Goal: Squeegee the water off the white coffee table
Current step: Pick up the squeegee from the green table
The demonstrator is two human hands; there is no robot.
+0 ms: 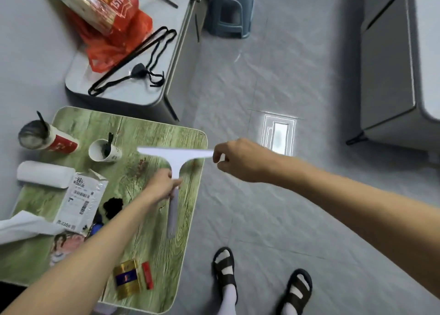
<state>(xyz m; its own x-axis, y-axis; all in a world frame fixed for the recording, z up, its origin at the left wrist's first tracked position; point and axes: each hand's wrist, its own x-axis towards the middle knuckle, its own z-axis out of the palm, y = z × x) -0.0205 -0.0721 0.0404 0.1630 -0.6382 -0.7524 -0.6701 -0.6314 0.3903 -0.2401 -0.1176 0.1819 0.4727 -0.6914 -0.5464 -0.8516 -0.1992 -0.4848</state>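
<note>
white squeegee [175, 162] held above green tabletop [152, 133], blade left-right, handle pointing near, left hand [164, 186] gripping handle, right hand [238, 160] pinching blade's right tip

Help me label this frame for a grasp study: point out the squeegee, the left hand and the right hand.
squeegee [177, 158]: head view, middle of the white blade head.
left hand [164, 187]: head view, back of hand gripping the handle.
right hand [240, 158]: head view, back of hand pinching the blade's end.

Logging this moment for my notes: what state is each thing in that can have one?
squeegee: held off the table by both hands
left hand: grip shut on handle
right hand: pinching blade end
red cup: tipped over
white cup: tipped over
paper roll: lying down
</note>
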